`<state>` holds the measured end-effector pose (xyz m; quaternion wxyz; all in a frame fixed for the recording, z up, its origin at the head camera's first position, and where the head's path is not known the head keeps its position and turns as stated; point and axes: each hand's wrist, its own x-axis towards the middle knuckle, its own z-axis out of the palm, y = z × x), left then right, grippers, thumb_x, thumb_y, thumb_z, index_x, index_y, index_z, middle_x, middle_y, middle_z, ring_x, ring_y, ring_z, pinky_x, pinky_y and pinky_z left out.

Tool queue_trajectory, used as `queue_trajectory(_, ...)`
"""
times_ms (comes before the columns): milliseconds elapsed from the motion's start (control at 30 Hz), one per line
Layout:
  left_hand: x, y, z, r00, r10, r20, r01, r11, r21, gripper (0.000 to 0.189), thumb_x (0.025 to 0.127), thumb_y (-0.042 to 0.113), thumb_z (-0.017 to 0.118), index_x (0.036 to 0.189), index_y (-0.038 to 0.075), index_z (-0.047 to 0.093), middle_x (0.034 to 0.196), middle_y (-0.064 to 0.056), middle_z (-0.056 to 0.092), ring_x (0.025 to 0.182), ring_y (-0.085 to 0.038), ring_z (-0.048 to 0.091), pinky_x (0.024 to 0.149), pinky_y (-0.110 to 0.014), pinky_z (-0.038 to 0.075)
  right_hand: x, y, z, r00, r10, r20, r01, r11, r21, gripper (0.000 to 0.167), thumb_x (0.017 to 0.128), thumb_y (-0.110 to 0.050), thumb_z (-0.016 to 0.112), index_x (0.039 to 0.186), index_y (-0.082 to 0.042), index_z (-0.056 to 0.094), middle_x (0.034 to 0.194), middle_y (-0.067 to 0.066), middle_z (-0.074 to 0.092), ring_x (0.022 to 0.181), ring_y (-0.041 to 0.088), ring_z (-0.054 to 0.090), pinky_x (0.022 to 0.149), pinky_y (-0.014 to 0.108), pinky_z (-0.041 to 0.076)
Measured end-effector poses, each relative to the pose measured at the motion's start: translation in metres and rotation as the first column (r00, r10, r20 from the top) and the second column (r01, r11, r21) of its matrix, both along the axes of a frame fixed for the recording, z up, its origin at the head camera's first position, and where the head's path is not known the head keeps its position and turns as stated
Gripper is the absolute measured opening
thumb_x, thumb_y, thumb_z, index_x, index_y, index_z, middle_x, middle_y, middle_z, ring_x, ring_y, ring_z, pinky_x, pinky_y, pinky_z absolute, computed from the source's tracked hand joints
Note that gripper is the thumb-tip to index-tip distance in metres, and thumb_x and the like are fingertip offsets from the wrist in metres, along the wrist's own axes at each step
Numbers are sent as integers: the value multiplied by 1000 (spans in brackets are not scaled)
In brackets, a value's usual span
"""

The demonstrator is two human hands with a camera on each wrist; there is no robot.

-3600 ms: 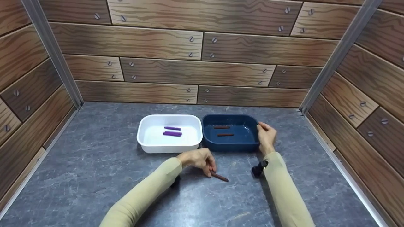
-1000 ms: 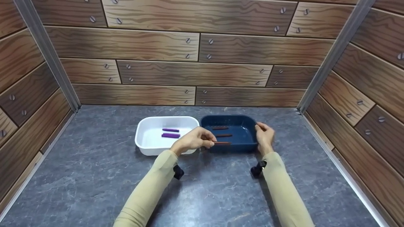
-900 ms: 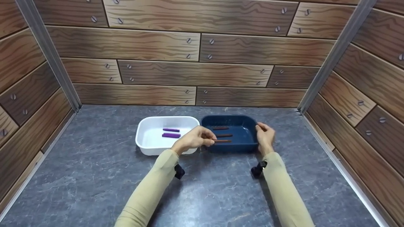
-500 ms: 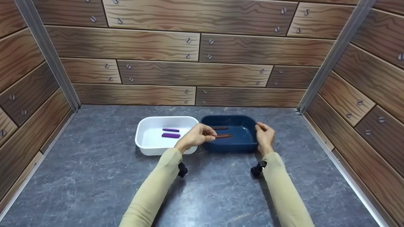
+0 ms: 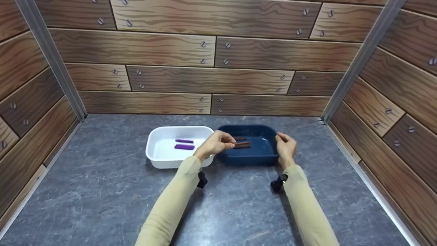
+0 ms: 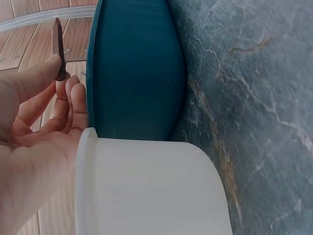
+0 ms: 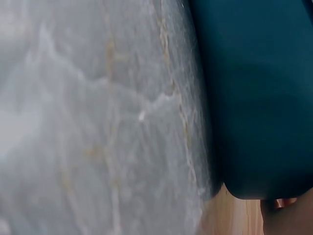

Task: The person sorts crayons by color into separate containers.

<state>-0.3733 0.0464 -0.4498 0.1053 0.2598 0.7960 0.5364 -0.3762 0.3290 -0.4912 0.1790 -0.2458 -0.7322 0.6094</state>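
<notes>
My left hand [image 5: 215, 141] pinches a brown crayon [image 6: 58, 41] between thumb and fingers; it has a tapered tip. This hand is above the side where the two containers meet, and the crayon reaches over the dark blue container [image 5: 249, 160]. Two more brown crayons lie inside there, one at the back [image 5: 240, 138] and one nearer [image 5: 243, 147], partly covered by the held one. My right hand [image 5: 286, 147] grips the blue container's right rim, thumb on top. In the right wrist view, only a bit of that hand [image 7: 291, 215] shows by the container's corner.
To the left stands a white container [image 5: 164, 164] with several purple crayons [image 5: 184, 147] in it, right beside the blue one. Both rest on a grey marbled tabletop [image 5: 102, 191]. Wood-patterned walls [image 5: 170, 78] enclose the back and sides.
The left hand has lifted the brown crayon from the tabletop and carried it up and over the blue container, moving farther back. The right hand keeps its grip on the rim.
</notes>
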Motion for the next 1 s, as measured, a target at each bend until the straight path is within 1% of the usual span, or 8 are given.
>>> queue_trajectory(233, -7, 8, -1, 998, 14, -58, -15, 1000, -15, 13, 88, 0, 67, 99, -4, 73, 84, -4, 67, 71, -7, 53, 65, -17, 44, 0, 0, -1, 1000, 18, -20, -18, 1000, 8, 32, 99, -16, 56, 129, -7, 64, 130, 13, 60, 114, 23, 56, 93, 29, 46)
queue_trajectory(500, -15, 20, -3, 991, 88, -104, -98, 991, -88, 14, 91, 4, 67, 101, -1, 74, 86, -6, 68, 73, -9, 53, 66, -19, 45, 0, 0, 0, 1000, 6, 4, -6, 1000, 2, 32, 100, -17, 56, 129, -11, 65, 129, 10, 61, 113, 21, 56, 92, 29, 46)
queue_trajectory(567, -18, 23, -4, 989, 107, -101, -118, 987, -105, 13, 91, 5, 67, 101, 0, 74, 88, -7, 69, 75, -10, 54, 68, -21, 47, 0, 0, -2, 1000, 7, 4, -7, 1000, 5, 32, 99, -17, 57, 129, -10, 65, 129, 11, 61, 112, 21, 56, 92, 28, 46)
queue_trajectory(600, -19, 24, -5, 990, 114, -89, -123, 986, -112, 13, 91, 6, 67, 101, 1, 74, 89, -7, 69, 76, -10, 55, 69, -22, 48, 0, -1, -2, 1000, 9, 4, -9, 1000, 9, 32, 99, -18, 57, 129, -10, 65, 129, 11, 61, 112, 21, 57, 91, 28, 46)
queue_trajectory(667, -20, 27, -5, 987, 130, -90, -142, 980, -137, 12, 91, 7, 68, 100, 4, 75, 91, -6, 71, 77, -11, 57, 71, -24, 50, 1, -2, -3, 1000, 11, -1, -11, 1000, 3, 31, 99, -17, 57, 128, -9, 65, 128, 12, 61, 111, 21, 57, 91, 28, 46)
queue_trajectory(800, -23, 32, -5, 984, 158, -82, -169, 973, -159, 11, 91, 10, 69, 99, 7, 76, 92, -6, 72, 80, -13, 59, 76, -27, 50, 2, -2, -3, 1000, 9, -14, -9, 1000, -2, 31, 99, -16, 57, 128, -8, 65, 127, 13, 61, 110, 22, 56, 90, 27, 46)
queue_trajectory(833, -25, 33, -5, 981, 170, -90, -183, 970, -158, 11, 91, 10, 69, 99, 7, 76, 92, -6, 72, 80, -14, 59, 76, -28, 50, 2, -1, -3, 1000, 7, -17, -7, 1000, -3, 31, 99, -16, 57, 128, -8, 65, 127, 13, 61, 110, 22, 56, 91, 28, 46)
queue_trajectory(1000, -31, 38, -5, 975, 219, -31, -221, 971, -90, 11, 91, 9, 69, 99, 5, 75, 92, -7, 72, 81, -14, 59, 76, -27, 51, 1, 1, -1, 1000, 11, -23, -11, 1000, 0, 32, 99, -16, 57, 129, -8, 64, 129, 13, 61, 113, 23, 57, 93, 30, 47)
